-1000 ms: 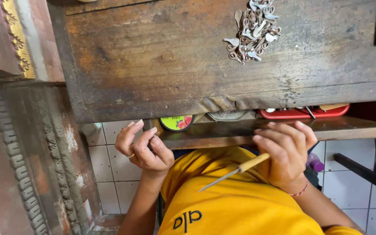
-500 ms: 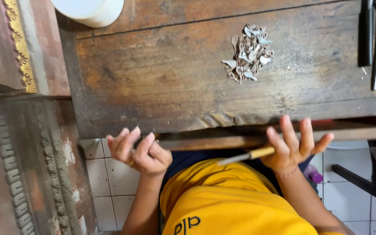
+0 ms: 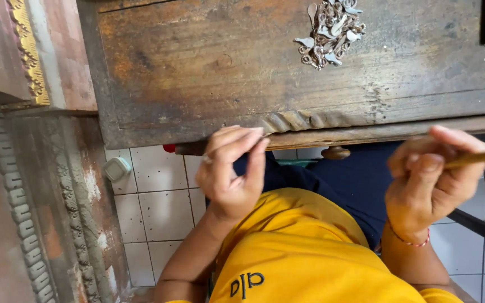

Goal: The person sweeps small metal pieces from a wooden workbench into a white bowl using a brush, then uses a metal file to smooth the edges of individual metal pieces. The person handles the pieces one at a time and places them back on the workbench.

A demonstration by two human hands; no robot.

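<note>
L hand: fingers pinched together at table edge, contents not visible. R hand: clamped on stick.

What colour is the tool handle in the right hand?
Yellowish wood handle, held by the right hand; head view.

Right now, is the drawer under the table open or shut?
Shut: the drawer front sits flush under the table edge, only its knob protruding.

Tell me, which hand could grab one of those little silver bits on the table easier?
Probably the left hand. Its fingers are pinched together by the table edge, seemingly holding nothing large, whereas the right hand already grips a thin wooden-handled tool. The pile of small metal pieces lies further up the tabletop.
</note>
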